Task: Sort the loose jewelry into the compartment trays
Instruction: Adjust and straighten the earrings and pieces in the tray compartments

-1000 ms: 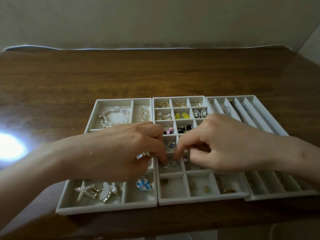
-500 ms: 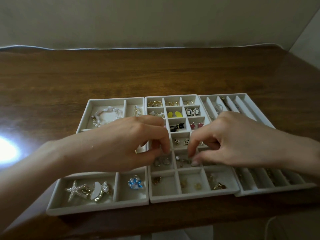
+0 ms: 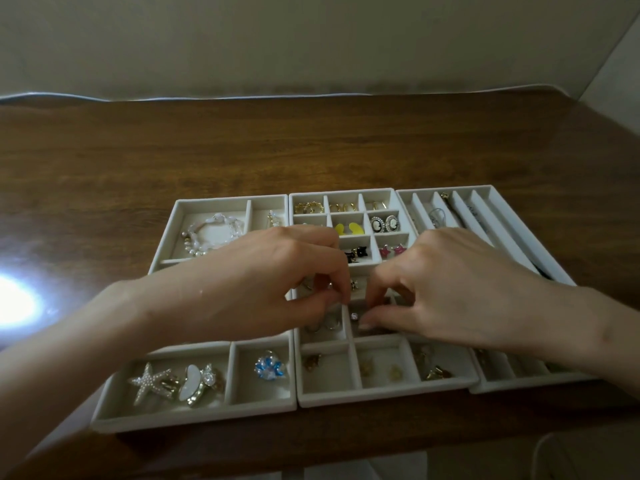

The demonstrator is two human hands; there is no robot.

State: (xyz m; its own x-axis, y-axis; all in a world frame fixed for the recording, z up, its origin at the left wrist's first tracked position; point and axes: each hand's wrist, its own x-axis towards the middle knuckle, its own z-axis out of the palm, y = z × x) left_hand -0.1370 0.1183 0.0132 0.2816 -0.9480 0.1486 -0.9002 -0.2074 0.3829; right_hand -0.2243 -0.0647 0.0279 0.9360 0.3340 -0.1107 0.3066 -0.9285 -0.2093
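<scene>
Three pale compartment trays sit edge to edge on the wooden counter (image 3: 311, 150). The left tray (image 3: 194, 419) holds one pearl bracelet (image 3: 211, 233) beyond the left grip (image 3: 263, 282). On the near side of that grip lie two hair clips, a starfish clip (image 3: 149, 381) and a shell-shaped clip (image 3: 194, 384), with one blue paw charm (image 3: 269, 368) in the next cell. The left grip reaches across into the middle tray (image 3: 381, 398) with its fingers curled and the thumb and forefinger tips together; whether they clamp anything, I cannot tell. Beyond the two grips are four pairs, each in its own cell: yellow earrings (image 3: 349, 228), cameo earrings (image 3: 383, 224), black cat earrings (image 3: 356, 253) and pink star earrings (image 3: 391, 251). One small clear stud (image 3: 354, 316) lies in a cell between the two grips, just beside the right thumb tip. The right grip (image 3: 460, 285) arches over the same tray, knuckles up, forefinger bent down above the thumb; whether it is clamped on a piece cannot be told. The right tray (image 3: 512, 385), with long slots, runs under the right wrist.
</scene>
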